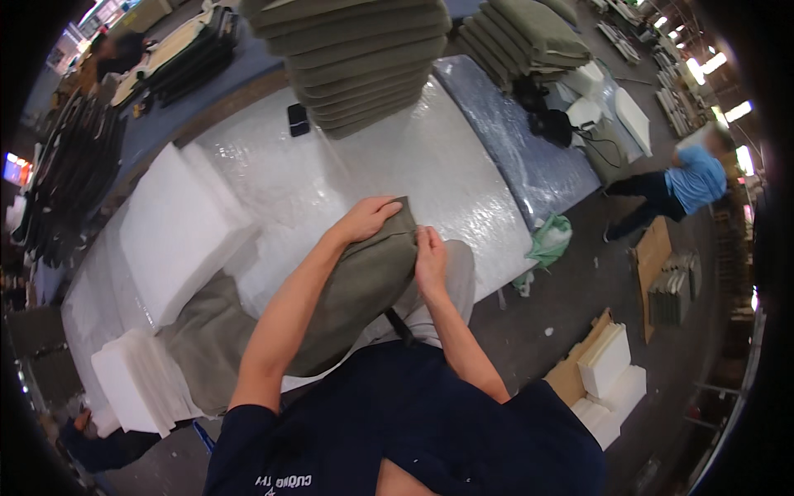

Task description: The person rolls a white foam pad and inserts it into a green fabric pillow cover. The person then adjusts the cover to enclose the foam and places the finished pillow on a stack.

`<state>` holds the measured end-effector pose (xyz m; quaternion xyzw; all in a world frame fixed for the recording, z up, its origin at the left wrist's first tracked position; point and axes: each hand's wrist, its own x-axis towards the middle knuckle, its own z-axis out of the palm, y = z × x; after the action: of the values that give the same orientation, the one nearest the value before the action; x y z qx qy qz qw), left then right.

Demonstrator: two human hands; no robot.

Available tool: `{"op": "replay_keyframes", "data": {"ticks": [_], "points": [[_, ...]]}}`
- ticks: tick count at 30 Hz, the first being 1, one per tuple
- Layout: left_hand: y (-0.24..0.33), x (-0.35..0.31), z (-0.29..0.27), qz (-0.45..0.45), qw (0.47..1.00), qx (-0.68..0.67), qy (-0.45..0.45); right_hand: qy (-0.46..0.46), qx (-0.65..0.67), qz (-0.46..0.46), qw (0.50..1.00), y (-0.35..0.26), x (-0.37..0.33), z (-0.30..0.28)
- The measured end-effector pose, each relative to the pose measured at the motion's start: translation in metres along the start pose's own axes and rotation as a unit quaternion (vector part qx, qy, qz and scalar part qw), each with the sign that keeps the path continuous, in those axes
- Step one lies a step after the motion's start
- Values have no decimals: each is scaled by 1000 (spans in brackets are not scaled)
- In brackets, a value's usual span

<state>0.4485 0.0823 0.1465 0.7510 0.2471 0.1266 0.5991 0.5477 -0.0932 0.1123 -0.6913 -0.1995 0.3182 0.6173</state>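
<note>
An olive-green fabric cushion cover lies across my lap and the near edge of the plastic-wrapped table. Its narrow end points up and away from me. My left hand is closed over the far corner of that end. On the right side of the same end, my right hand pinches the cover's edge, its fingertips bent in. Whether anything fills the cover cannot be made out. More olive fabric is bunched to the left, beside my left forearm.
A tall stack of olive cushions stands at the far side, a black phone beside it. White foam sheets and a foam stack are at left. Right are a green plastic bag, foam blocks and a person in blue.
</note>
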Motion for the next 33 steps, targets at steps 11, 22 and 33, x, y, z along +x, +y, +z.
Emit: {"op": "replay_keyframes", "data": {"ticks": [11, 22, 33], "points": [[-19, 22, -13, -186, 974, -49, -118, -9, -125, -66, 990, -14, 21, -5], [-45, 27, -3, -202, 968, 83, -124, -7, -176, -41, 984, 1, 29, -12], [-42, -43, -49, -156, 974, 157, -46, -160, -156, 39, 974, 11, 72, -27]]}}
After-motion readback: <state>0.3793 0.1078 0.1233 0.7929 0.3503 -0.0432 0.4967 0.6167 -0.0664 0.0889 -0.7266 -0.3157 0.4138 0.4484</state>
